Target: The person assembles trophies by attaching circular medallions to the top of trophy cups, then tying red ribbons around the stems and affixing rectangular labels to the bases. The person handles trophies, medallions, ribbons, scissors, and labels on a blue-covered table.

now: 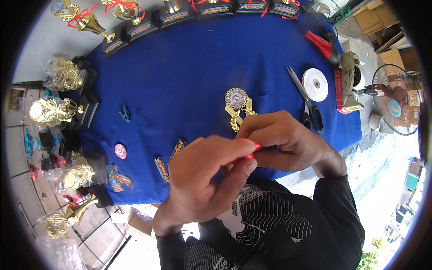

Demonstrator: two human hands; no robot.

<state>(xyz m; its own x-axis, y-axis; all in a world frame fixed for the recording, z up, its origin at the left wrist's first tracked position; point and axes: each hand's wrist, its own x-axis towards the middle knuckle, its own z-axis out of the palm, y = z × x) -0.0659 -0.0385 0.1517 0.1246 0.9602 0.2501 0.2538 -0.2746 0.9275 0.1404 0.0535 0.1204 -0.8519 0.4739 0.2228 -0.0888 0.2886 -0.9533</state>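
Note:
Both hands meet over the near part of the blue-clothed table. My left hand (202, 173) pinches a small piece of red ribbon (258, 146) between thumb and forefinger. From the other side my right hand (288, 140) closes on the same ribbon, its fingertips against the left ones; much of the ribbon is hidden by the fingers. Just beyond my hands lies a gold trophy top (236, 100) with a round silver medallion, its lower part covered by my right hand. Left of my left hand are printed label strips (161, 169), partly hidden behind it.
Black-handled scissors (307, 101) and a white ribbon spool (315, 84) lie at the right, with a red hair dryer (321, 46) farther back. Gold trophies (90, 24) line the far and left edges. A round sticker (120, 151) and blue clip (124, 114) rest at left; a fan (395, 100) stands right.

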